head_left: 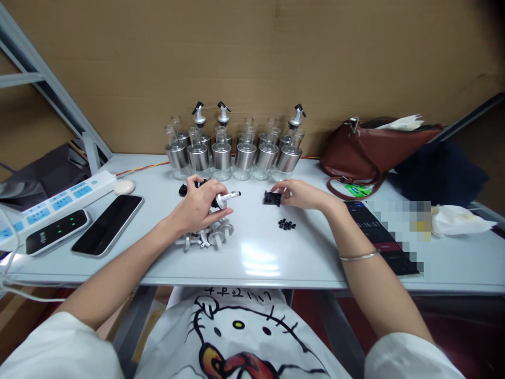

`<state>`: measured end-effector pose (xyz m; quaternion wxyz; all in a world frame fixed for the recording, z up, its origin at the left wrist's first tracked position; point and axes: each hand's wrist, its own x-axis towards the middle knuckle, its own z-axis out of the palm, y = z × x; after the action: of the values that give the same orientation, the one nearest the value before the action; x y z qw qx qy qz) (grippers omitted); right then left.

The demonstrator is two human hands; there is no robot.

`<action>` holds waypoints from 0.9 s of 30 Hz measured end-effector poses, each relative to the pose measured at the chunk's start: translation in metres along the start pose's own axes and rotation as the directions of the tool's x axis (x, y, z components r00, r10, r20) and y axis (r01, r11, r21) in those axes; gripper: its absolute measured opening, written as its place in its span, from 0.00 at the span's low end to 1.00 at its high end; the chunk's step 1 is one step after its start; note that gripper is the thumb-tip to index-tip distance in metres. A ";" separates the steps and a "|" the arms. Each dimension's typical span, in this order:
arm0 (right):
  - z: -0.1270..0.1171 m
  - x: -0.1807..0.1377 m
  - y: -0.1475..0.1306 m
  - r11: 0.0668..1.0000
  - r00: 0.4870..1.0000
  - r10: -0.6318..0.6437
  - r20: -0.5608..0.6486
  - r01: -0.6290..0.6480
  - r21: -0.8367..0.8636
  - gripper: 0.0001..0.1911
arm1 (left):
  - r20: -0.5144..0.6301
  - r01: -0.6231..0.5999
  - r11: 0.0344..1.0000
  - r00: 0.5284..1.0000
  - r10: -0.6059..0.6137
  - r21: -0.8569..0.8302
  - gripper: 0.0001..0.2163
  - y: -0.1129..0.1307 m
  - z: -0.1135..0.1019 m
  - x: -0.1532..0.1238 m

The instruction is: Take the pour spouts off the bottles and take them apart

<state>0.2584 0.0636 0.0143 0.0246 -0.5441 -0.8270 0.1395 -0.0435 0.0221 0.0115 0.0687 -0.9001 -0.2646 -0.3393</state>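
Note:
My left hand (198,206) is closed around a metal pourer spout (226,198) with a black stopper, held just above a pile of several more metal spouts (209,236) on the table. My right hand (300,193) rests on the table with its fingertips pinching a small black plastic part (272,198). A little cluster of black rubber rings (286,225) lies just in front of the right hand. Behind both hands stand rows of glass-and-steel oil bottles (234,152); three of them carry pourer caps.
A white power strip (59,200), a black device (55,230), a dark phone (108,223) and a small white pebble-like object (124,186) lie at the left. A brown handbag (374,147), a dark tablet (381,237) and crumpled white tissue (460,220) sit at the right. Cardboard wall behind.

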 end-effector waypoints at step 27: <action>0.017 -0.023 -0.097 0.786 0.718 -0.472 -0.510 0.606 0.125 0.09 | 0.123 0.136 0.989 0.984 -0.129 -0.051 0.24 -0.002 0.002 -0.001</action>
<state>0.1781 0.0035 0.0258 0.3339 -0.2838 -0.8918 0.1124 -0.0442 0.0244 0.0092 0.0036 -0.9008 -0.3174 -0.2962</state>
